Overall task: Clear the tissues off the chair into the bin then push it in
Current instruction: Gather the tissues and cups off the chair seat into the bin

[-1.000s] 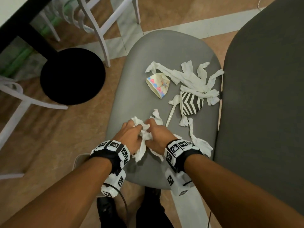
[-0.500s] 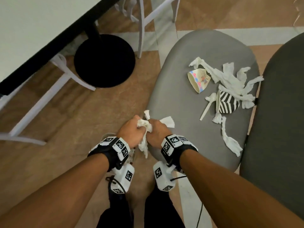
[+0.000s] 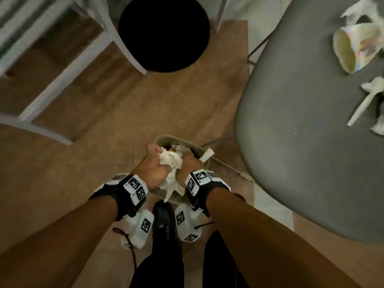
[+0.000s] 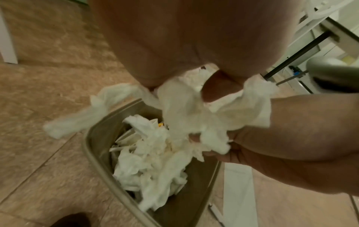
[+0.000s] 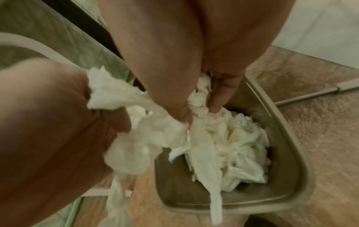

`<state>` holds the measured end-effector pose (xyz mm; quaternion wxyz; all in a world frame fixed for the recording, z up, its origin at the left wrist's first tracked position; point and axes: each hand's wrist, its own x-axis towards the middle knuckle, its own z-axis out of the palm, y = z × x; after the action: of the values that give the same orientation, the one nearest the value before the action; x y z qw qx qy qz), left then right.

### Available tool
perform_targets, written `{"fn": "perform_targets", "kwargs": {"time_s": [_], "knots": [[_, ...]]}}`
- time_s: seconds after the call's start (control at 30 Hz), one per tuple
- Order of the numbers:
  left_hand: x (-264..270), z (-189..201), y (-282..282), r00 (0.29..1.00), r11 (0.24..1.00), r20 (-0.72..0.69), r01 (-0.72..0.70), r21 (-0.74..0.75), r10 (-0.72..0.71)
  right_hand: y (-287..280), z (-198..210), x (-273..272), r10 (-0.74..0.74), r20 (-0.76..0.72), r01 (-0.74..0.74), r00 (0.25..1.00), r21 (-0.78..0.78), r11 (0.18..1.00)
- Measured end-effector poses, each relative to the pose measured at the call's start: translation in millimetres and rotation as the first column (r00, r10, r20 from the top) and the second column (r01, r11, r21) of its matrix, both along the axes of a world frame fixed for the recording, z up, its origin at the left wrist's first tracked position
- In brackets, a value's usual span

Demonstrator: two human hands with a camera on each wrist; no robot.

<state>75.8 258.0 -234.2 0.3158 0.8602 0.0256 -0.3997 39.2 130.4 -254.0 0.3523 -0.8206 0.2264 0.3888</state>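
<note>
Both hands hold one crumpled wad of white tissues [image 3: 170, 162] just above the beige bin [image 3: 180, 139] on the floor. My left hand [image 3: 153, 165] grips its left side and my right hand [image 3: 190, 164] its right side, fingers curled into the paper. In the left wrist view the wad [image 4: 194, 107] hangs over tissues lying in the bin [image 4: 151, 169]. In the right wrist view a long strip [image 5: 205, 153] trails down into the bin [image 5: 291, 122]. More tissues [image 3: 361, 9] lie on the grey chair seat [image 3: 301, 132] at the right.
A paper cup [image 3: 353, 48] and a white spoon [image 3: 361, 109] also lie on the chair seat. A black round table base [image 3: 164, 32] and white chair legs [image 3: 68, 65] stand beyond the bin. My black shoe [image 3: 164, 221] is right in front of the bin.
Both hands have carried the tissue wad off the chair's front edge, leftward and down, to just above the bin. My view has turned down toward the floor.
</note>
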Motion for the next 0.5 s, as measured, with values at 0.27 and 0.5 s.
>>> {"fn": "perform_targets", "kwargs": {"time_s": [0.27, 0.5], "knots": [[-8, -49, 3, 0.955, 0.945, 0.137, 0.225, 0.236, -0.262, 1, -37, -15, 0.011, -0.049, -0.009, 0.999, 0.037, 0.999], [9, -55, 24, 0.906, 0.881, 0.118, 0.356, 0.311, -0.407, 15, -48, -10, 0.108, -0.045, -0.107, 0.993, 0.023, 0.994]]}}
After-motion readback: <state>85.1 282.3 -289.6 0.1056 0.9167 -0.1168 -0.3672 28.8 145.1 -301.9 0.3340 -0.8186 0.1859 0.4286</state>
